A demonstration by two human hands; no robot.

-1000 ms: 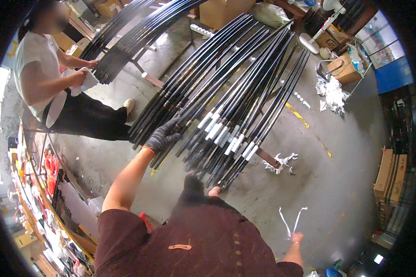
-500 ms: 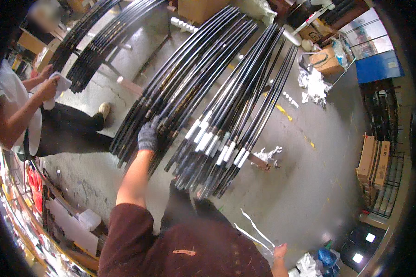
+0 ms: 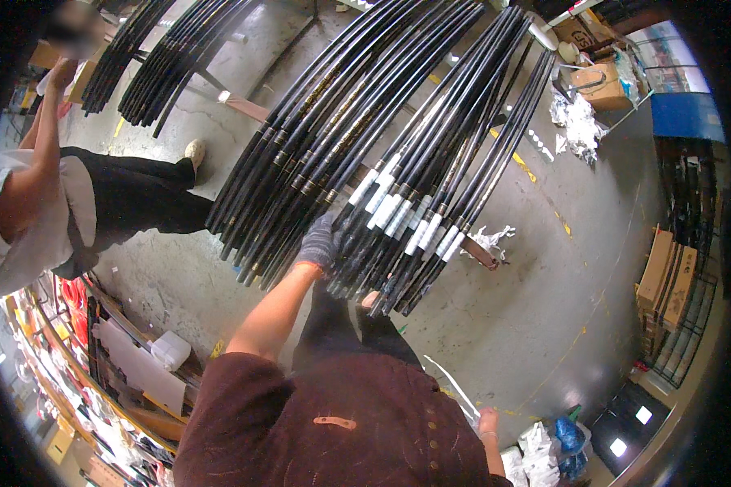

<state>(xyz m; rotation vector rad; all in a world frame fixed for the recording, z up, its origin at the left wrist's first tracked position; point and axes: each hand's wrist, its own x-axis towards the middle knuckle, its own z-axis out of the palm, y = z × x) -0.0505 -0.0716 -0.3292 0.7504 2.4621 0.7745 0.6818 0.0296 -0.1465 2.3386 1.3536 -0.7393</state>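
Around the centre and up toward twelve o'clock, picture a wide fan of long black poles [image 3: 333,105], with white bands [image 3: 386,211] near the close ends of the one-o'clock group. Just off centre toward nine o'clock, note the grey-gloved left hand [image 3: 320,243] against the pole ends, fingers partly hidden, impossible to tell how far curled or whether gripping; out at five o'clock, find the bare right hand [image 3: 487,423], closed on a loose white strip [image 3: 455,385]. Probably best to steady poles lightly, disturb no neighbours, and hold the strip clear.
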